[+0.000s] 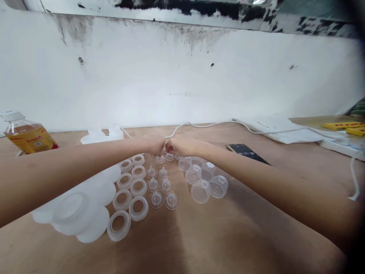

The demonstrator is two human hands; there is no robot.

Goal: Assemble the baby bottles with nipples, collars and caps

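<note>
My left hand (156,145) and my right hand (181,146) meet at the far end of two rows of clear bottle nipples (156,199). Both hands have curled, closed fingers, low over the farthest nipples (169,156). Whatever lies between the fingertips is hidden or too small to make out. Left of the nipples, translucent screw rings (119,225) lie in two rows. Clear dome caps (200,191) are grouped to the right, some partly behind my right forearm. Frosted white bottles (95,224) lie under and beside my left forearm, which covers part of them.
A drink bottle with a yellow label (31,137) stands at far left. A phone (247,153) lies beyond my right forearm. A white cable (216,123) runs along the wall to a power strip (340,146). White bags (279,129) and yellow pieces (342,125) are at back right.
</note>
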